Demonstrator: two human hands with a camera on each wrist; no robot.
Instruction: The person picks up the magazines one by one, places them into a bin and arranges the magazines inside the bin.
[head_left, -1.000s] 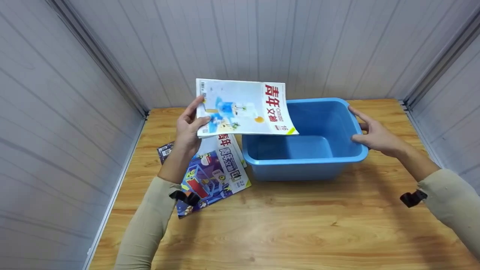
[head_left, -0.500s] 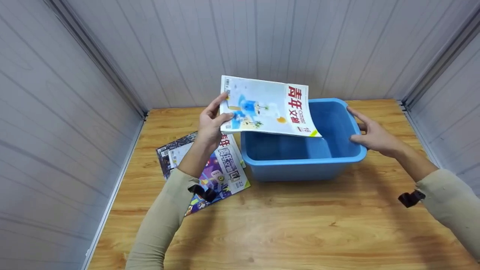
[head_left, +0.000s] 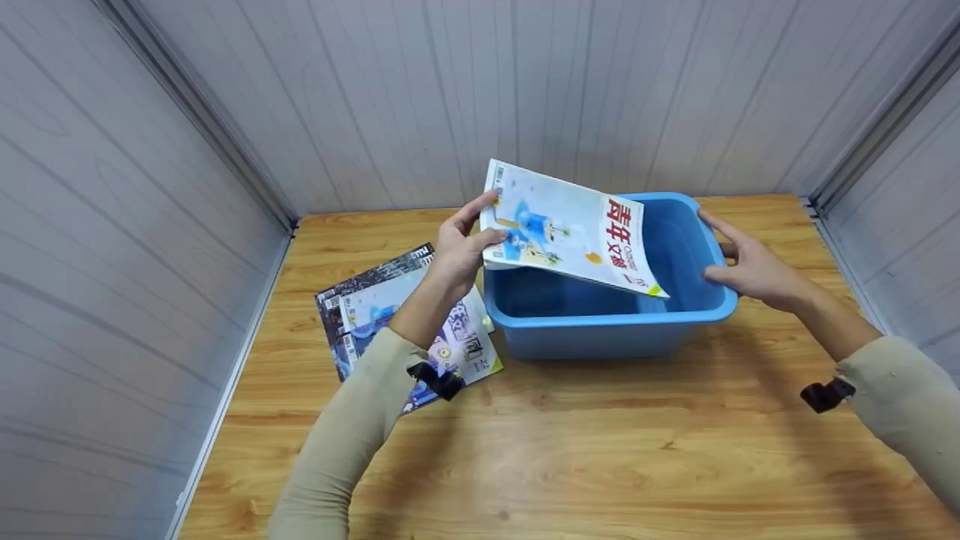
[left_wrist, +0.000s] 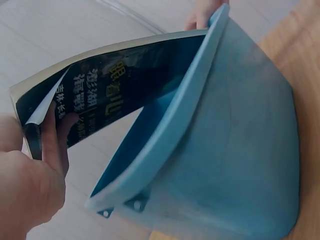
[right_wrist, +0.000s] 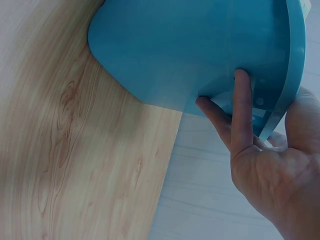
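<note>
Left hand pinches a magazine tilted over the blue tub, while the right hand grips the tub's right rim, probably steadying it.

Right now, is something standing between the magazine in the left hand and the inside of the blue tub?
Nothing visible does. The magazine tilts over the open blue tub, whose visible interior looks empty; the right hand grips only its rim.

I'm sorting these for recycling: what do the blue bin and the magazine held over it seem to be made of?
Bin: looks like moulded plastic, smooth with a slight sheen; the wall is one even blue with a rolled rim and rounded corners. Magazine: paper with what seems a glossy printed cover; it bends under its own weight where the left hand pinches its edge, and thin page edges show in the left wrist view.
</note>
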